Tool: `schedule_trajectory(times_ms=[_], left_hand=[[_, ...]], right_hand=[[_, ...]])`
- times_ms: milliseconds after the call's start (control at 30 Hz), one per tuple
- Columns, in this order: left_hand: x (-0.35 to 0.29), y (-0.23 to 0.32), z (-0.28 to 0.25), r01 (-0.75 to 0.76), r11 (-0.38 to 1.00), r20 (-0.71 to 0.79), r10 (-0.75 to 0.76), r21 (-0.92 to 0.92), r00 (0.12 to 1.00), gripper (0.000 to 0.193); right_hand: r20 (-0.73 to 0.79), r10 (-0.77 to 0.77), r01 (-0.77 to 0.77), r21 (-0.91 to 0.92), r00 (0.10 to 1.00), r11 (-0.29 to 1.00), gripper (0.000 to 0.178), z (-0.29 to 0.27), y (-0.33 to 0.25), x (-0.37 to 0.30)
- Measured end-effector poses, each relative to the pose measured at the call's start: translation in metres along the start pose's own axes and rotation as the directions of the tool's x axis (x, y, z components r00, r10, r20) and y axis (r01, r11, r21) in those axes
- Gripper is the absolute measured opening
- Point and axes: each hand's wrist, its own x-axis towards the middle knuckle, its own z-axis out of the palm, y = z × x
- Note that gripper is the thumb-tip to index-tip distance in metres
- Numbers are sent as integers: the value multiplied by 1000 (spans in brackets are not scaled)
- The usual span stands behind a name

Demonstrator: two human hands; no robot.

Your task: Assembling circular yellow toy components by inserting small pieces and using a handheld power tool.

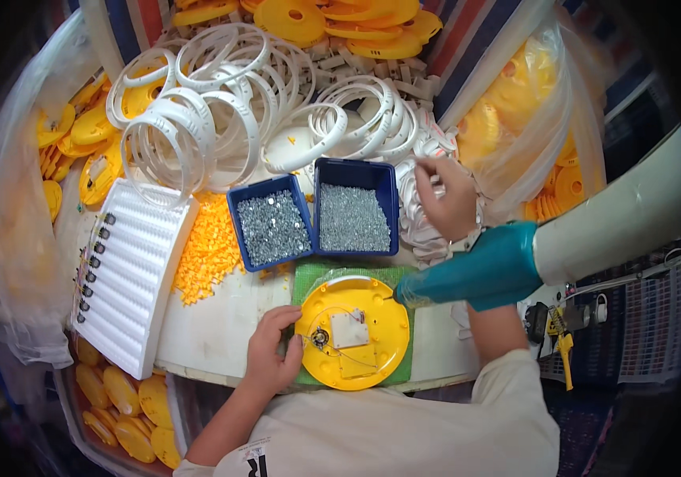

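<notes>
My left hand rests on the left rim of a round yellow plastic disc that lies on a green mat. The disc carries a small white board, thin wires and a dark round part. My right hand is raised above a pile of white strips, right of two blue trays of small silver screws. Its fingertips are pinched together; whatever they hold is too small to see. A teal and white power screwdriver hangs over the disc's right edge.
White plastic rings are heaped at the back. Yellow discs lie beyond them and in clear bags at both sides. A white ribbed tray with small dark parts sits at left, beside a pile of small yellow pieces.
</notes>
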Motion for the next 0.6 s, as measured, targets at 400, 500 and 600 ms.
schedule_trajectory(times_ms=[400, 500, 600], left_hand=[[-1, 7, -9, 112, 964, 112, -142, 242, 983, 59], [-4, 9, -10, 130, 958, 118, -165, 257, 979, 59], [-2, 8, -11, 174, 949, 140, -216, 264, 966, 59]], right_hand=[[259, -117, 272, -716, 959, 643, 26, 98, 127, 246], [302, -73, 291, -784, 951, 548, 24, 109, 149, 259], [371, 12, 319, -815, 929, 484, 25, 107, 132, 258]])
